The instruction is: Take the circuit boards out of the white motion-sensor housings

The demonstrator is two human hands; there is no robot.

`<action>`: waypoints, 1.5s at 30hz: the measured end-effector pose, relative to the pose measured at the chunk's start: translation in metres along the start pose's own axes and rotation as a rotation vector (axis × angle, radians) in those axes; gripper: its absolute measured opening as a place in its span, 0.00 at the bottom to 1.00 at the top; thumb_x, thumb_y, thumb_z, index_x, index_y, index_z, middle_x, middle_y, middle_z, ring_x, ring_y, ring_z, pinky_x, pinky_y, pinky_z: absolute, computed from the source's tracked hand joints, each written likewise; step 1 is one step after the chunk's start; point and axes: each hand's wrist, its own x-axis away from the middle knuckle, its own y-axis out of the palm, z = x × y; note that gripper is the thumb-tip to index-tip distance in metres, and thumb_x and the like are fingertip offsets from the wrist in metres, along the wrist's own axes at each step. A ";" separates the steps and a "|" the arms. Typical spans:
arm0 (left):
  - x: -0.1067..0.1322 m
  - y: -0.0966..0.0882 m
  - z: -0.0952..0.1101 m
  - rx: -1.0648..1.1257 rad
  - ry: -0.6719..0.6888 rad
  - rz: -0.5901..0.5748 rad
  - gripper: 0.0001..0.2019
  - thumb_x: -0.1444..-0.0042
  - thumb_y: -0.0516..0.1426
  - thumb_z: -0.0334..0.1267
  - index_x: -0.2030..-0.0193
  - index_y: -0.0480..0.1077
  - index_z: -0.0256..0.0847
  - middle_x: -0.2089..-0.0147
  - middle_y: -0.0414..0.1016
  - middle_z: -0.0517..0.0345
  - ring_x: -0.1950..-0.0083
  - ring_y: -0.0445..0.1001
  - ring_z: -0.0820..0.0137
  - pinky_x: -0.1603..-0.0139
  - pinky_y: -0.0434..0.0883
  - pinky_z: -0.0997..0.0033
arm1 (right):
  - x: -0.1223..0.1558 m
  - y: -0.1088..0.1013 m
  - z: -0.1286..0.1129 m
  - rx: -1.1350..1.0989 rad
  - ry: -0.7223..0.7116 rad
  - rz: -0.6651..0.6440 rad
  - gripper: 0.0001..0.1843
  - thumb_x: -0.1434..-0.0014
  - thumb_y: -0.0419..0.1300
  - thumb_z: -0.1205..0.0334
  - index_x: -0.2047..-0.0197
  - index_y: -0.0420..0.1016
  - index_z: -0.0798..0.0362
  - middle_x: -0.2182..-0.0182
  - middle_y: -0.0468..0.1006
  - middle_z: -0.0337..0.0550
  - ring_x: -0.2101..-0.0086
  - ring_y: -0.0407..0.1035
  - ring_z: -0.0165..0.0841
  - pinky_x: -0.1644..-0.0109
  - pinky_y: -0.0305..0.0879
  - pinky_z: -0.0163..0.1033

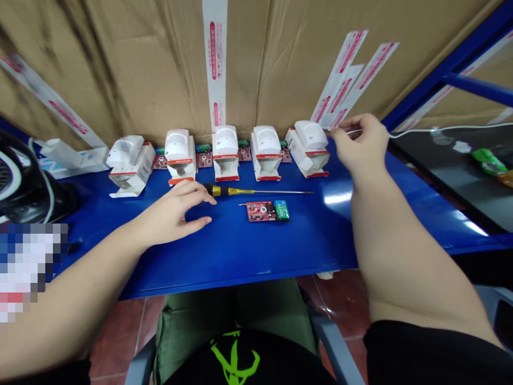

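Blue worktop (304, 246) against taped cardboard (152, 69); red tile floor (116, 342) below. Five white sensors (224, 155) stand along the back. Left hand (170, 214) open, just beside the screwdriver (224, 190), which lies near a red board (260, 211). Right hand (358, 144) pinched at a white cable (441, 129); grip unclear.

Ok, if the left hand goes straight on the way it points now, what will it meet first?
Probably the yellow-and-black screwdriver handle just ahead of the left hand, but depth is unclear.
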 end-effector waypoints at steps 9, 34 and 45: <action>-0.003 -0.001 -0.001 0.040 0.030 0.002 0.11 0.29 0.59 0.42 0.46 0.77 0.42 0.48 0.81 0.50 0.45 0.79 0.59 0.37 0.76 0.55 | 0.068 -0.002 -0.116 0.013 -0.313 -0.930 0.18 0.40 0.69 0.49 0.51 0.87 0.48 0.59 0.88 0.45 0.61 0.81 0.42 0.55 0.78 0.46; 0.000 0.002 -0.008 0.018 0.129 0.035 0.10 0.29 0.59 0.41 0.48 0.78 0.40 0.50 0.83 0.49 0.48 0.80 0.58 0.41 0.78 0.55 | 0.169 -0.006 -0.097 0.089 -0.370 -0.454 0.07 0.29 0.62 0.57 0.53 0.82 0.47 0.45 0.86 0.55 0.45 0.83 0.51 0.43 0.83 0.57; 0.001 0.001 -0.010 0.015 0.115 0.008 0.11 0.29 0.58 0.42 0.48 0.79 0.41 0.50 0.83 0.49 0.47 0.81 0.58 0.40 0.78 0.53 | 0.174 -0.059 -0.013 0.279 -0.195 -0.214 0.14 0.30 0.58 0.54 0.50 0.85 0.45 0.47 0.86 0.56 0.48 0.84 0.56 0.41 0.82 0.65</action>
